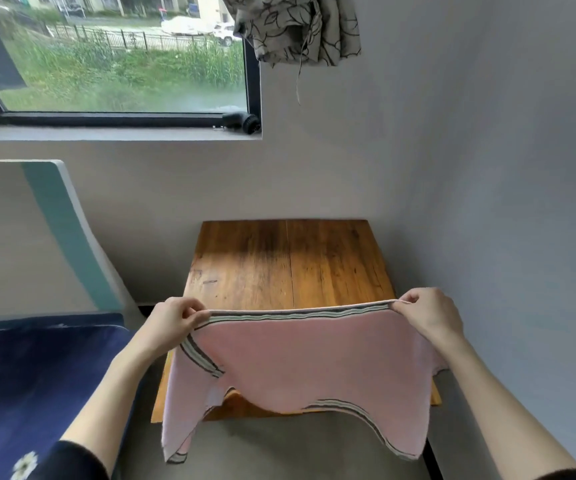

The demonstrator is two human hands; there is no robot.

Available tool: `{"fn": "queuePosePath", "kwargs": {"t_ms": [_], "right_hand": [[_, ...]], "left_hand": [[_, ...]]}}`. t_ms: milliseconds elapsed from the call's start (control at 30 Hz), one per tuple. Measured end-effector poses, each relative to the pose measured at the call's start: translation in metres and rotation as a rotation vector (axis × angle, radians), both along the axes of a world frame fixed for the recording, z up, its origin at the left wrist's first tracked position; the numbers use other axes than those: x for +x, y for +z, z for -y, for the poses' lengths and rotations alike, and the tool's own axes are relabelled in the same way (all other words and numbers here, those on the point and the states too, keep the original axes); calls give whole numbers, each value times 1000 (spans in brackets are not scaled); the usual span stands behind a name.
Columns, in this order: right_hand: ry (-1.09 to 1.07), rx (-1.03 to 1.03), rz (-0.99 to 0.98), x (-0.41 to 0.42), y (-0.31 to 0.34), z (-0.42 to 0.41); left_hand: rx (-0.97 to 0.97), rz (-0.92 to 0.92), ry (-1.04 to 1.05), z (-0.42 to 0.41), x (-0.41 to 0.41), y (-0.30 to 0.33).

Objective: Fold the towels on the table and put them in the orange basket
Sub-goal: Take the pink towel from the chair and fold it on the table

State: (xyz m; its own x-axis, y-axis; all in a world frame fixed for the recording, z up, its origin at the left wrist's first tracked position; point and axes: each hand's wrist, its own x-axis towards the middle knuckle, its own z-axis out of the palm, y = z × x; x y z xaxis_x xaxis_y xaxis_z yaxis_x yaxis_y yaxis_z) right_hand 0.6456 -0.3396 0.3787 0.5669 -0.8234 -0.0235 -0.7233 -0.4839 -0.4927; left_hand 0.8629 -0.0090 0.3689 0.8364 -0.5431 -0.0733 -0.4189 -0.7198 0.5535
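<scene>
A pink towel (300, 365) with grey and green striped borders hangs stretched in the air over the near half of the wooden table (290, 265). My left hand (175, 320) pinches its upper left corner. My right hand (428, 313) pinches the upper right corner. The top edge runs taut between the two hands. The towel's lower part droops below the table's front edge, folded over on the left side. No orange basket is in view.
The small table stands in a corner, against the grey wall at the back and right. A bed with a dark blue cover (37, 382) lies at the left. A window (113, 57) and a patterned curtain (300, 26) are above.
</scene>
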Motion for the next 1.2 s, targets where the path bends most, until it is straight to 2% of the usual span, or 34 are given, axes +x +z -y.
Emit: {"fn": "queuePosePath", "kwargs": {"t_ms": [133, 533, 733, 867, 1000, 1200], "right_hand": [[23, 8, -105, 44, -21, 27], [-24, -123, -230, 185, -102, 111], [28, -194, -233, 237, -132, 153], [107, -163, -194, 261, -161, 163], [283, -73, -213, 271, -203, 125], [489, 14, -340, 280, -261, 52]], "left_hand": [[72, -56, 0, 32, 41, -28], [124, 23, -48, 154, 186, -101], [57, 36, 30, 203, 239, -126], [50, 4, 34, 219, 235, -160], [173, -32, -108, 201, 202, -197], [292, 120, -331, 159, 164, -233]]}}
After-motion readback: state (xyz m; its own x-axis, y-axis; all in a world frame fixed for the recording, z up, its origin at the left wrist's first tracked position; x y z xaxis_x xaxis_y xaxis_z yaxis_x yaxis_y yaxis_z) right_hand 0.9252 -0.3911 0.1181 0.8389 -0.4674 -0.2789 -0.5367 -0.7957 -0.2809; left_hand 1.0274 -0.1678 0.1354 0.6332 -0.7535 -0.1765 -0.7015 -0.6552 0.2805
